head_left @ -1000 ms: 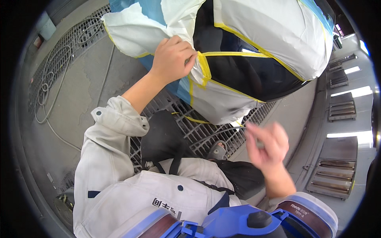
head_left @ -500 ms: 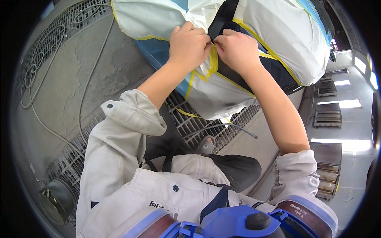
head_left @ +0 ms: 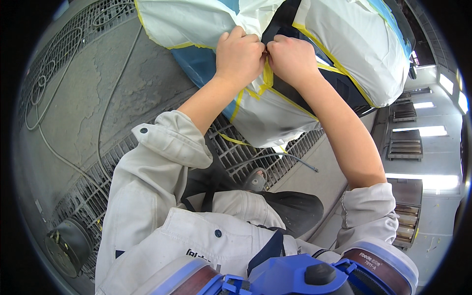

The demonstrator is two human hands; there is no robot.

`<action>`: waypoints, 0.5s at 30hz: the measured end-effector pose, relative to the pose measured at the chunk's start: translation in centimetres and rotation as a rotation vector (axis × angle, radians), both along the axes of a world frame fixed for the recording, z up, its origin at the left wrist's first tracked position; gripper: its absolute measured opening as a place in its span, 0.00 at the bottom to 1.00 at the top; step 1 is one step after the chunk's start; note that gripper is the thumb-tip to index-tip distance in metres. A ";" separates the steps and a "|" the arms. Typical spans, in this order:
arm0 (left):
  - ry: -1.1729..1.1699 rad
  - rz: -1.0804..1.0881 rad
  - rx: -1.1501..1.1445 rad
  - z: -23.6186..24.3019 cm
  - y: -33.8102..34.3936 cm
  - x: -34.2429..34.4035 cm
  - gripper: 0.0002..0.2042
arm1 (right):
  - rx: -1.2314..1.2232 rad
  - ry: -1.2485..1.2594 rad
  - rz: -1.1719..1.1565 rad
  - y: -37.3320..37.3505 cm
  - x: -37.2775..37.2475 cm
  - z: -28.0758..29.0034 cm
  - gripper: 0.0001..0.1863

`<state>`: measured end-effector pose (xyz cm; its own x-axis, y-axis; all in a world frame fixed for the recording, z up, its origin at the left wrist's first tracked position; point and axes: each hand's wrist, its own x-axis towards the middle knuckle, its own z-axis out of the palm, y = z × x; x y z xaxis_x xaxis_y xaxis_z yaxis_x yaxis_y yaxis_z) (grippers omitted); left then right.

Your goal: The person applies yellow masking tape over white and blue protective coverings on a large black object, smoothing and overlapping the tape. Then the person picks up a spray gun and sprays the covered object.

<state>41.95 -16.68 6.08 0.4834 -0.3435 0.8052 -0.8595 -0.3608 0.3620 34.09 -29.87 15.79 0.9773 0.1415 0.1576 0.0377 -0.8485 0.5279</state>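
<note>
Yellow masking tape (head_left: 267, 74) runs out from beneath the person's two hands, between a white masking sheet (head_left: 189, 22) and a glossy black panel (head_left: 341, 87). The bare left hand (head_left: 240, 55) and bare right hand (head_left: 293, 58) have curled fingers, their tips meeting at the tape's upper end; what they pinch is hidden, so their grip cannot be told.

Hands (head_left: 240, 55) close together, fingers (head_left: 253, 41) curled
</note>
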 end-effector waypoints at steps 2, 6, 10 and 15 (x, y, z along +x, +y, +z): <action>0.007 0.008 -0.004 0.0 0.0 -0.1 0.04 | -0.028 0.003 -0.008 0.1 0.1 -0.1 0.07; 0.034 0.036 -0.008 0.1 -0.1 -0.3 0.03 | -0.093 -0.006 0.007 0.3 -0.1 -0.4 0.05; 0.112 0.059 0.024 0.5 -1.0 -0.8 0.01 | -0.189 -0.031 0.041 0.6 -0.6 -0.9 0.02; 0.122 0.097 0.053 0.7 -1.5 -0.7 0.02 | -0.170 0.031 0.039 0.3 -1.0 -0.9 0.04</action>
<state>41.24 -18.14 6.80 0.6093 -0.3312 0.7205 -0.7706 -0.4614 0.4396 33.04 -29.62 14.90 0.9746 0.2011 0.0983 0.0870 -0.7450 0.6614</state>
